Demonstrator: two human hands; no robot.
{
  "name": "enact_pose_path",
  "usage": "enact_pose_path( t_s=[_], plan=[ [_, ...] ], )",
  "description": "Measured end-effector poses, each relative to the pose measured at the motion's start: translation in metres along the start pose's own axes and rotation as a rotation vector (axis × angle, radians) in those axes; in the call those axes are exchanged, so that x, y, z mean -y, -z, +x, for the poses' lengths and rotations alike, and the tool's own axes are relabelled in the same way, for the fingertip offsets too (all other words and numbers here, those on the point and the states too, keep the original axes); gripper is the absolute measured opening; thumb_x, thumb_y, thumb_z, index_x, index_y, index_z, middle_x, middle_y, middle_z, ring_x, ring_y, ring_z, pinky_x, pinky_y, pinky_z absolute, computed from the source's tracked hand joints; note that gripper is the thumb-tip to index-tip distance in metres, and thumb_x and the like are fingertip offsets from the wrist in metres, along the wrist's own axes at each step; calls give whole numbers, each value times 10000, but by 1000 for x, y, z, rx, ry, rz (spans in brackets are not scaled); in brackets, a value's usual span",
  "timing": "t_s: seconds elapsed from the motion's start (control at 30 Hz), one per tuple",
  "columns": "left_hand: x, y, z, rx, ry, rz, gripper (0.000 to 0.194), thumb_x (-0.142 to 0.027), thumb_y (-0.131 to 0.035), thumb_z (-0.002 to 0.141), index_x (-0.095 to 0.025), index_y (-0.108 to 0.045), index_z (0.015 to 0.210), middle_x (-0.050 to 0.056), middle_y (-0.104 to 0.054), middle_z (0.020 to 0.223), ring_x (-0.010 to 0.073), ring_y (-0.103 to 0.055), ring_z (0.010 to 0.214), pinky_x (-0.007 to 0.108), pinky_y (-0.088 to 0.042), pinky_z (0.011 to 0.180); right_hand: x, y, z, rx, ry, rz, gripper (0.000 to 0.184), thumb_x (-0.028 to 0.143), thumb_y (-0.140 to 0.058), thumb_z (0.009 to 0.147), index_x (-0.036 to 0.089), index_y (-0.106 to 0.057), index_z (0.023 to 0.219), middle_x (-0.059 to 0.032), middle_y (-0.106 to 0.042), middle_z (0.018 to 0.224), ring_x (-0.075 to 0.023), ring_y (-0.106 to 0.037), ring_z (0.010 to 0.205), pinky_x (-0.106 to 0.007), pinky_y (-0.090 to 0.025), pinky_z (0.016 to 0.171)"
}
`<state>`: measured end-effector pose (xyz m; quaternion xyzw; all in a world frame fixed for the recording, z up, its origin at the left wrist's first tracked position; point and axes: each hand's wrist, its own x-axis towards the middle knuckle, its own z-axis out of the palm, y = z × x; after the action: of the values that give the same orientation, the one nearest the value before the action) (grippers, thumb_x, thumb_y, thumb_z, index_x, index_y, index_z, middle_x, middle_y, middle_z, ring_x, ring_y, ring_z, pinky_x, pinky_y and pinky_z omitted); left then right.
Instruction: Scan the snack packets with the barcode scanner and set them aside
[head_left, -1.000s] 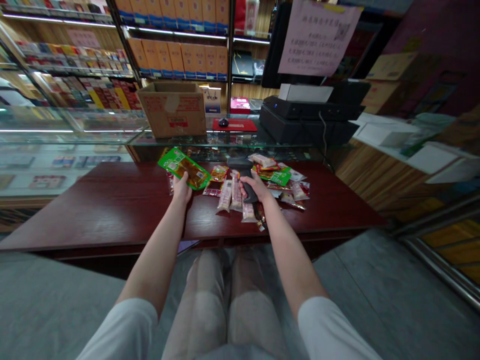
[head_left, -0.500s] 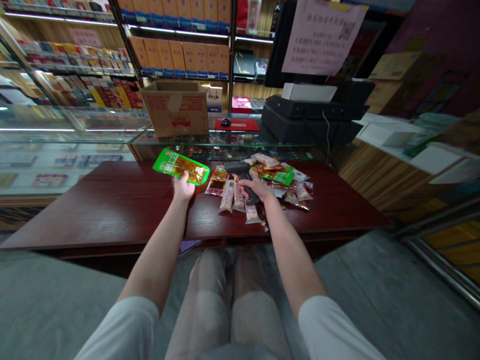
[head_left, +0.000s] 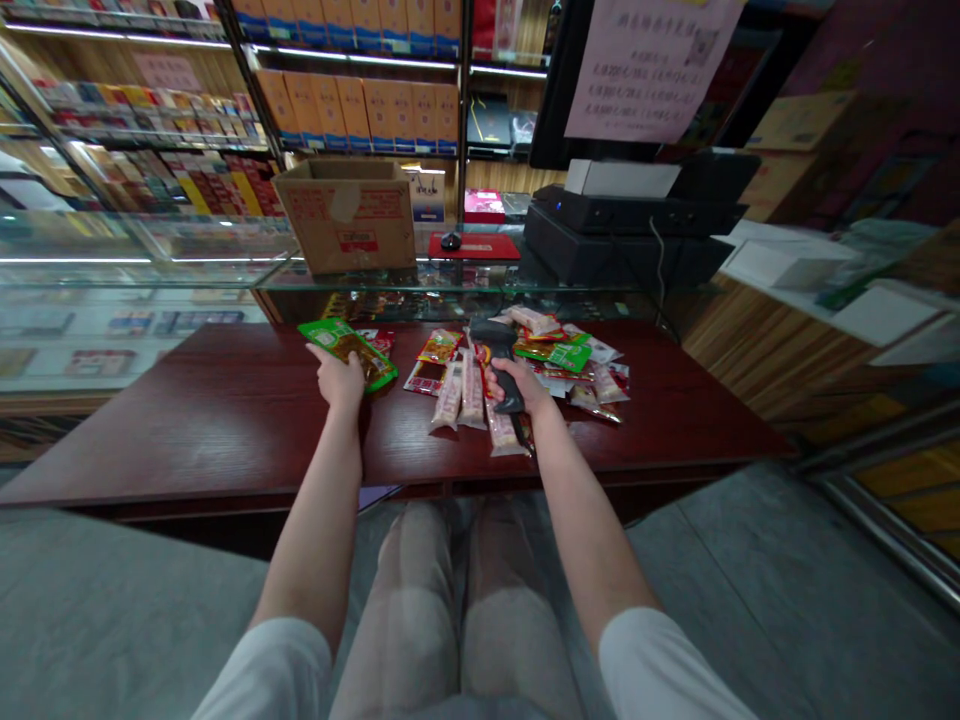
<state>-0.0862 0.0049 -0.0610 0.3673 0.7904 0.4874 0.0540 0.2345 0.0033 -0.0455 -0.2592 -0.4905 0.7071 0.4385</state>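
My left hand point(head_left: 340, 380) grips a green snack packet point(head_left: 373, 368) with a brown see-through middle, low over the left part of the dark red desk point(head_left: 187, 420). Behind that packet, part of a red packet point(head_left: 380, 341) shows on the desk. Fingers of my right hand point(head_left: 517, 385) are wrapped around the handle of a black barcode scanner point(head_left: 507, 392), its head pointing away from me. Beside and under the scanner lie several pale wrapped bars point(head_left: 471, 390) and a small red and yellow packet point(head_left: 439, 346). A heap of mixed packets, with a green packet point(head_left: 570, 354) among them, lies to its right.
Behind the desk runs a glass counter point(head_left: 450, 275) bearing an open cardboard box point(head_left: 360, 225), a black mouse point(head_left: 450, 241) on a red mat point(head_left: 491, 247), and a black cash drawer point(head_left: 577, 245). A monitor with a paper notice point(head_left: 652, 70) rises above. Stocked shelves line the wall.
My left hand has shifted left and down with the green packet, which has tilted, uncovering the red packet. The scanner in my right hand has turned so its head points more away from me.
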Motion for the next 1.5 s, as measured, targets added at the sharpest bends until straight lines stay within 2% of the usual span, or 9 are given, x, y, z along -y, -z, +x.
enact_pose_path(
  t_s=[0.1, 0.2, 0.33, 0.47, 0.6, 0.73, 1.03, 1.37, 1.5],
  plan=[
    [-6, 10, -9, -49, 26, 252, 833, -257, -651, 803, 31, -327, 1514, 360, -499, 1398, 491, -460, 1324, 670, -352, 1063, -2, 1, 1, 5, 10, 2, 349, 406, -721, 728, 219, -456, 857, 70, -553, 596, -66, -437, 377, -200, -362, 350],
    [-19, 15, -23, -108, -190, 361, 722, -284, -575, 870, -71, -380, 1532, 288, -378, 1538, 449, -384, 1390, 615, -320, 1108, -3, 2, 2, -2, 17, 4, 346, 408, -720, 735, 217, -462, 867, 68, -561, 603, -68, -442, 379, -202, -362, 348],
    [-31, 12, -37, 207, -540, 453, 502, -449, -489, 930, -190, -659, 1324, 201, -551, 1413, 411, -462, 1326, 558, -358, 1094, -2, 1, 1, -5, 27, 18, 343, 403, -716, 746, 221, -449, 860, 73, -557, 605, -68, -447, 379, -200, -356, 347],
    [-22, 10, -31, 367, -589, 615, 401, -313, -479, 896, -147, -736, 1156, 218, -638, 1291, 390, -518, 1294, 612, -202, 1179, 1, 0, -2, -7, 47, 24, 361, 401, -723, 749, 226, -420, 836, 64, -563, 625, -68, -460, 387, -203, -372, 357],
    [-13, 10, -24, 337, -624, 495, 338, -147, -516, 778, -179, -742, 1026, 196, -687, 1209, 399, -461, 1379, 695, 18, 1180, 3, 0, -4, 3, 49, 35, 391, 432, -731, 739, 229, -405, 814, 67, -551, 627, -64, -456, 384, -203, -373, 363],
    [-27, -6, -46, 282, -729, 233, 293, -256, -559, 826, -183, -704, 1069, 191, -673, 1215, 399, -513, 1303, 635, -150, 1184, 3, -1, -5, -12, 70, 49, 380, 427, -719, 746, 229, -402, 817, 67, -549, 631, -62, -457, 393, -196, -357, 371],
    [-35, -39, -88, 331, -503, 365, 582, -437, -651, 814, -18, -618, 1217, 366, -572, 1267, 514, -495, 1243, 621, -389, 993, 1, 0, -4, -38, 30, 88, 333, 398, -696, 704, 212, -473, 867, 73, -541, 594, -70, -430, 388, -211, -336, 369],
    [-49, -44, -15, 633, -220, 181, 475, -191, -927, 346, -206, -540, 619, 230, -698, 889, 479, -604, 1185, 494, -501, 949, 0, 4, -5, -33, -13, 122, 307, 410, -674, 776, 209, -482, 907, 79, -530, 597, -64, -422, 391, -194, -328, 380],
    [-49, -35, -1, 629, -154, -143, 382, -105, -858, 409, -186, -573, 651, 147, -693, 784, 427, -664, 1067, 499, -525, 920, 0, 4, -5, -24, 6, 130, 327, 407, -682, 733, 209, -484, 903, 75, -538, 602, -67, -419, 396, -202, -334, 378]
  ],
)
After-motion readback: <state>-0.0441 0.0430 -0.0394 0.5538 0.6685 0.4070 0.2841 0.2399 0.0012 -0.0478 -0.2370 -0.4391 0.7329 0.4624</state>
